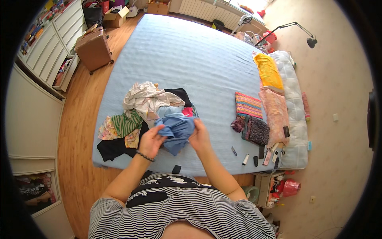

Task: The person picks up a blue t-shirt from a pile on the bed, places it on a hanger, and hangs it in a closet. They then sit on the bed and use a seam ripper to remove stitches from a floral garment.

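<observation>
Between my two hands hangs a blue piece of clothing (178, 129), crumpled, its exact kind not clear. My left hand (152, 141), with a dark beaded bracelet at the wrist, grips its left side. At its upper right edge, my right hand (200, 135) pinches the cloth. Just beyond lies a loose clothes heap: a white patterned garment (143, 99), a green striped garment (126, 123), a black garment (115, 149) and a bit of pink cloth (187, 112). The held cloth covers part of the heap.
The heap rests on a bed with a light blue sheet (187, 51). To the right are a multicoloured knitted piece (248, 105), a dark knitted bag (256, 130), a pink pillow (274, 115) and a white tube (245, 159). A brown suitcase (93, 51) stands left, near an open drawer (67, 73).
</observation>
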A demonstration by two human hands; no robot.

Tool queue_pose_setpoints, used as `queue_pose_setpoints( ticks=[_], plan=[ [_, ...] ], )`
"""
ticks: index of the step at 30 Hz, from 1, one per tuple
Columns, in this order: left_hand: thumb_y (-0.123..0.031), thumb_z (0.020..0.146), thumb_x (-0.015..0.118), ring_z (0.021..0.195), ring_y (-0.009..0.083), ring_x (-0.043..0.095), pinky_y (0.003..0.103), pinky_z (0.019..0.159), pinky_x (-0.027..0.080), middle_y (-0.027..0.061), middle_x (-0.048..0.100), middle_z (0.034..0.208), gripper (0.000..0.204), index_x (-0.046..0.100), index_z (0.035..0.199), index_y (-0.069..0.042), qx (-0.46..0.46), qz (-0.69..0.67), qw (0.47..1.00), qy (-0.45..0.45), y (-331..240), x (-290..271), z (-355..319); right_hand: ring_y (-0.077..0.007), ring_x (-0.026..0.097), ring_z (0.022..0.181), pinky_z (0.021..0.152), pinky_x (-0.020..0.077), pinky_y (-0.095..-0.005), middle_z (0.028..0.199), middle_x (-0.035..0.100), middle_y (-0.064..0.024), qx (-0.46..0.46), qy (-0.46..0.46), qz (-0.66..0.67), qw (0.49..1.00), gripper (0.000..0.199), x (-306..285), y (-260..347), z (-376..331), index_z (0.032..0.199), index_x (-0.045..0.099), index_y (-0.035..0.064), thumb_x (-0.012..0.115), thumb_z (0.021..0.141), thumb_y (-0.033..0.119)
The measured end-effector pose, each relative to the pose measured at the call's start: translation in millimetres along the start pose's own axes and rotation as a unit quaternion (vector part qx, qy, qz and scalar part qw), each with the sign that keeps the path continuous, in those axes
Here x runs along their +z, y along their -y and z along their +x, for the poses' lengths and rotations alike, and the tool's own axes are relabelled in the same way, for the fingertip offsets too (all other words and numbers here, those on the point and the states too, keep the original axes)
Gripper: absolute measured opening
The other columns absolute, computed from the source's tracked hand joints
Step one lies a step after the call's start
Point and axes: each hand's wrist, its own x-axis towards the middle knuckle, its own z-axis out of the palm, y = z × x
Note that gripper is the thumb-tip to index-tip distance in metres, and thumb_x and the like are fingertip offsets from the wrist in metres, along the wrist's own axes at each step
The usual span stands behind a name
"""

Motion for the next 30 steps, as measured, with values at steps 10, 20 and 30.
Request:
queue_pose_setpoints(
  ticks=[10, 20, 30],
  plan=[
    [-0.019, 0.088, 0.055, 0.093, 0.0172, 0.056, 0.029, 0.085, 0.044, 0.0062, 0.061, 0.093, 0.020, 0.062, 0.094, -0.002, 0.086, 0.510, 0.856, 0.011, -27, -44, -7, -0.0199, 0.061, 0.096, 0.085, 0.0497, -0.0379, 0.103, 0.063, -0.0107, 0.114, 0.121, -0.045, 0.985, 0.022, 77, 25, -24, 0.102, 0.058, 0.0022, 0.053, 0.090, 0.019],
    [-0.018, 0.086, 0.057, 0.092, 0.0176, 0.056, 0.029, 0.083, 0.045, 0.0067, 0.061, 0.094, 0.020, 0.062, 0.097, -0.003, 0.114, 0.181, 0.941, 0.263, -65, 99, 3, -0.0075, 0.033, 0.055, 0.049, 0.0302, -0.0291, 0.057, 0.033, -0.0006, 0.065, 0.665, -0.036, 0.743, 0.023, 245, -16, -194, 0.066, 0.041, -0.0019, 0.054, 0.082, 0.007],
    [-0.018, 0.084, 0.059, 0.090, 0.0181, 0.057, 0.030, 0.081, 0.045, 0.0072, 0.061, 0.095, 0.021, 0.061, 0.099, -0.003, 0.234, 0.157, 0.933, 0.224, -123, 119, 4, -0.0388, 0.054, 0.094, 0.075, 0.0472, -0.0415, 0.110, 0.043, -0.0186, -0.090, 0.341, -0.691, 0.631, 0.115, 84, -49, -90, 0.142, 0.012, 0.0023, 0.082, 0.056, 0.036]
  ],
)
